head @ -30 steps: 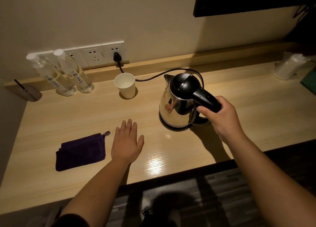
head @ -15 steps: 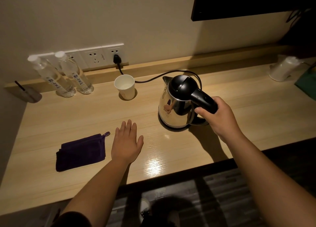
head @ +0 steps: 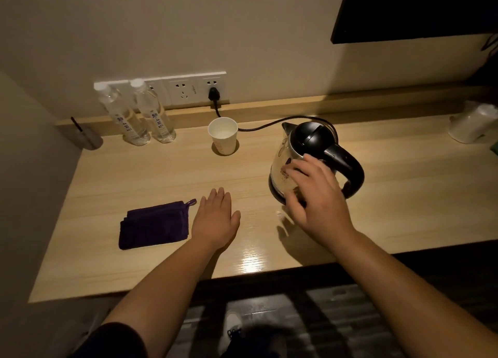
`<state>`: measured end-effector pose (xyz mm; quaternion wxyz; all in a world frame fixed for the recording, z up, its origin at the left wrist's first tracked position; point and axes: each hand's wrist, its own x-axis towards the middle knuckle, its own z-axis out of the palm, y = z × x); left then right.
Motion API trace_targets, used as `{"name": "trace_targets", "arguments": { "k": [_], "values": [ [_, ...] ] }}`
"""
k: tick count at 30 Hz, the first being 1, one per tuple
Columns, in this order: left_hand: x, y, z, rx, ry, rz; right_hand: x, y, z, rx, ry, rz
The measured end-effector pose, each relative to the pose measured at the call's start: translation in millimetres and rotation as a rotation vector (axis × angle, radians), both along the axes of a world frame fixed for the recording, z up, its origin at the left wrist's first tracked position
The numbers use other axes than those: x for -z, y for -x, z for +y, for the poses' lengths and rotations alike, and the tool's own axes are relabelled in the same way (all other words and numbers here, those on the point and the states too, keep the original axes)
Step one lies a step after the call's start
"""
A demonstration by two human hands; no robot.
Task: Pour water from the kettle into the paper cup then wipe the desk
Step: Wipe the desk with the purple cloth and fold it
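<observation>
So the kettle (head: 304, 161) is sitting upright on its base on the desk (head: 404, 196), right of centre. Spout points back and left, roughly toward the cup (head: 223, 136) and the wall, and the black handle sticks out the opposite way, to the right and a bit toward the person. So its spout-to-handle line runs diagonally across the desk.

Right hand (head: 315, 196) is off the handle, fingers spread and loose, hovering in front of the shiny side of the kettle. Can't tell if the fingertips actually touch the metal, it's a bit blurred. It isn't gripping anything.

Left hand (head: 215, 220) lies flat, palm down on the desk, fingers together and pointing away, holding nothing. Just to its left is the folded purple cloth (head: 154, 225), loop end nearest the hand, close but not touching.

The cup stands upright near the back edge, well apart from the kettle, with the black cord (head: 258, 127) running behind it up to the socket (head: 214, 93). Two bottles (head: 140, 115) stand left of the cup against the wall.
</observation>
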<state>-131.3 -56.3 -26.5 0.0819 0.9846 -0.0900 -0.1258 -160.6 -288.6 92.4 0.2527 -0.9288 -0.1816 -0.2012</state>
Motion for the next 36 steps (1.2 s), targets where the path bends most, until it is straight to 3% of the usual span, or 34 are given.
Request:
{"name": "trace_targets", "arguments": {
  "k": [4, 7, 11, 18, 26, 36],
  "values": [
    [-11.8, 36.5, 21.4, -0.057, -0.032, -0.078, 27.8, 4.0, 40.9, -0.101, 0.185, 0.267],
    [-19.4, 59.3, 52.2, -0.140, -0.074, -0.087, 46.9, 2.9, 75.4, -0.219, 0.305, 0.347],
    [-26.6, 83.3, 94.8, -0.273, -0.090, -0.112, 59.2, 2.2, 125.6, -0.346, 0.447, 0.343],
    [-35.7, 107.3, 150.0, -0.415, -0.105, -0.146, 67.7, 7.5, 193.5, -0.456, 0.500, 0.330],
    [-28.8, 121.0, 219.5, -0.505, -0.161, -0.138, 76.9, 7.5, 253.5, -0.491, 0.589, 0.323],
    [-2.0, 123.6, 309.6, -0.775, -0.104, -0.101, 115.2, -9.6, 306.6, -0.470, 0.615, 0.368]
  ]
}}
